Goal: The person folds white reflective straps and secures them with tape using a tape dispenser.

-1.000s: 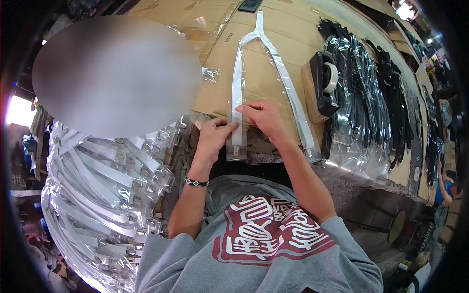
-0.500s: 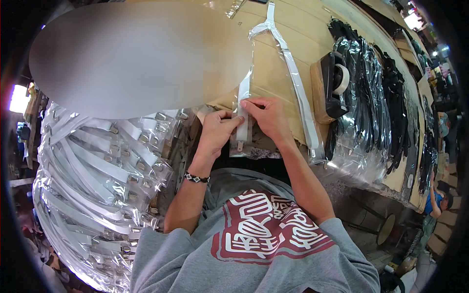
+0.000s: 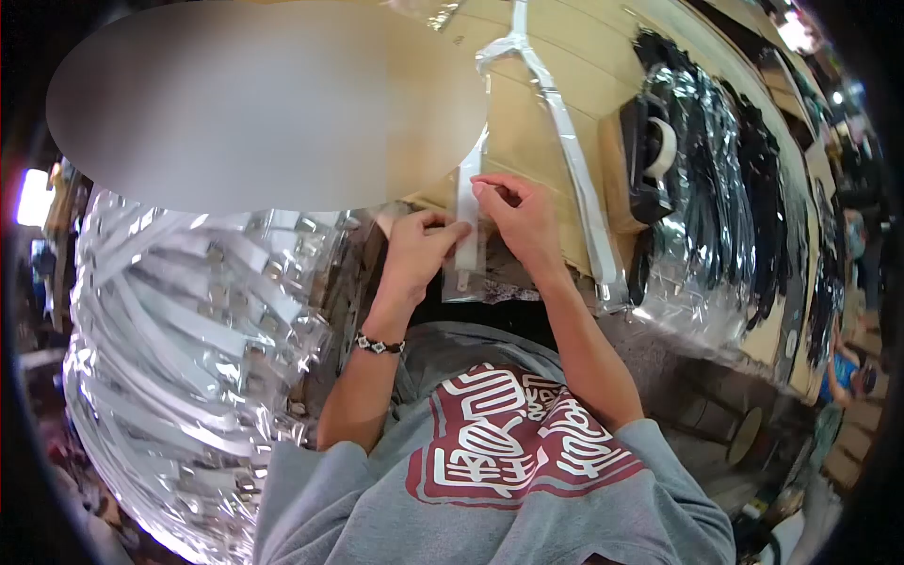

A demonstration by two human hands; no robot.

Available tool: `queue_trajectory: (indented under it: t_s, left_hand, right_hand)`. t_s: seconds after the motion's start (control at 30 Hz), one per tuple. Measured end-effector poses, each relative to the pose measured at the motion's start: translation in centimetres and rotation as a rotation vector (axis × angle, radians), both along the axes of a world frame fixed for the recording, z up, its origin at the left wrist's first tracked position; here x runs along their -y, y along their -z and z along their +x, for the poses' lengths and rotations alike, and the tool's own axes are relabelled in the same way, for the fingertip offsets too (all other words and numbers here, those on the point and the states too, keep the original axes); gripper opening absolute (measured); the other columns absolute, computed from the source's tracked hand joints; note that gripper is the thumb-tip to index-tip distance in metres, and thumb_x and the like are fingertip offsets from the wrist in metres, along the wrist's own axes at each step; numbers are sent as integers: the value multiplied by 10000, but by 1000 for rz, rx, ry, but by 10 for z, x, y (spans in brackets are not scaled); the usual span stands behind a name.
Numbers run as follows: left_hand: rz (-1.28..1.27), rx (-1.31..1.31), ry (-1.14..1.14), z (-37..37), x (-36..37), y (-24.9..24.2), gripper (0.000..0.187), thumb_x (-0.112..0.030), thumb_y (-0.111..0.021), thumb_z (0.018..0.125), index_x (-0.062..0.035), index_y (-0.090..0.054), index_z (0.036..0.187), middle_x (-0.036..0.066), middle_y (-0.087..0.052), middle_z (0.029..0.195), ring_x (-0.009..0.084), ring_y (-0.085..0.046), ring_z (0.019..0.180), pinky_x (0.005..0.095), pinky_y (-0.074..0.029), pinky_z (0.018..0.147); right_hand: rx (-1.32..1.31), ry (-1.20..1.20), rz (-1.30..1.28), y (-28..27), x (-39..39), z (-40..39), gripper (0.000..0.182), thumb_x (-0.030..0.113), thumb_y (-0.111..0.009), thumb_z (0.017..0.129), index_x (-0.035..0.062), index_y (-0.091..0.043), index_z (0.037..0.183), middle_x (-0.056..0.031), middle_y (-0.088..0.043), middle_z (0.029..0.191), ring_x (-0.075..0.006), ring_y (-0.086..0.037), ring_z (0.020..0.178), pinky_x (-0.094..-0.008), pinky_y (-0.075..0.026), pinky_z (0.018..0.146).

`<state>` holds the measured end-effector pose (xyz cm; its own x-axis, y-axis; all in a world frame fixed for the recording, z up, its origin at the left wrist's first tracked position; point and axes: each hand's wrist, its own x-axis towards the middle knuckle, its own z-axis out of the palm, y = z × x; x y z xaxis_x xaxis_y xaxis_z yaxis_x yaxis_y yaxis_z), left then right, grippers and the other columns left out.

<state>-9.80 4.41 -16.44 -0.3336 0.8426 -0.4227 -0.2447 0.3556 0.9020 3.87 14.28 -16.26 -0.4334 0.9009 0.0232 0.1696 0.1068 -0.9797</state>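
Observation:
White Y-shaped suspenders (image 3: pixel 569 141) in clear plastic lie on the cardboard-covered table (image 3: pixel 537 188). The near end of their left strap hangs at the table's front edge, with a metal clip showing through the plastic. My left hand (image 3: pixel 417 252), with a beaded bracelet on its wrist, has thumb and fingers pinched on that strap's left side. Just right of the same strap, my right hand (image 3: pixel 524 218) is closed, thumb against forefinger, near the plastic's edge; anything between these fingertips is too small to make out.
At the left is a large pile of plastic-wrapped white straps (image 3: pixel 188 348). A black tape dispenser (image 3: pixel 648 160) stands right of the suspenders, beside rows of wrapped black straps (image 3: pixel 702 207). A stool (image 3: pixel 744 435) is at lower right. A person (image 3: pixel 841 377) is at far right.
My right hand has moved slightly up and right, its fingertips shifting off the strap's middle. My left hand has stayed nearly still. The view has shifted slightly.

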Motion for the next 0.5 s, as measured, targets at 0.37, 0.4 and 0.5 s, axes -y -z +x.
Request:
queue_trajectory:
  t_s: [0.37, 0.4, 0.5]
  left_hand:
    - [-9, -47, 50, -24, -7, 21, 305, -147, -614, 980, 44, -603, 1218, 146, -680, 1036, 212, -654, 873, 336, -532, 740]
    - [-10, -71, 47, -22, 0, 12, 317, -143, -615, 977, 52, -595, 1227, 152, -673, 1043, 220, -643, 878, 340, -521, 735]
    - [-21, -129, 61, -7, 17, 6, 356, -130, -617, 969, 75, -572, 1257, 168, -653, 1067, 244, -608, 890, 354, -488, 719]
  right_hand:
    - [-334, 249, 59, -14, 8, 10, 149, 80, -656, 836, -41, -569, 840, -126, -638, 690, -211, -643, 595, -370, -499, 552]
    - [-408, 200, -56, -27, 17, 22, 132, 61, -645, 843, -44, -565, 840, -120, -638, 688, -203, -639, 562, -360, -495, 520]
    - [-495, 179, -114, -39, 42, 41, 69, -6, -592, 856, -59, -565, 820, -108, -637, 659, -180, -629, 464, -321, -480, 415]
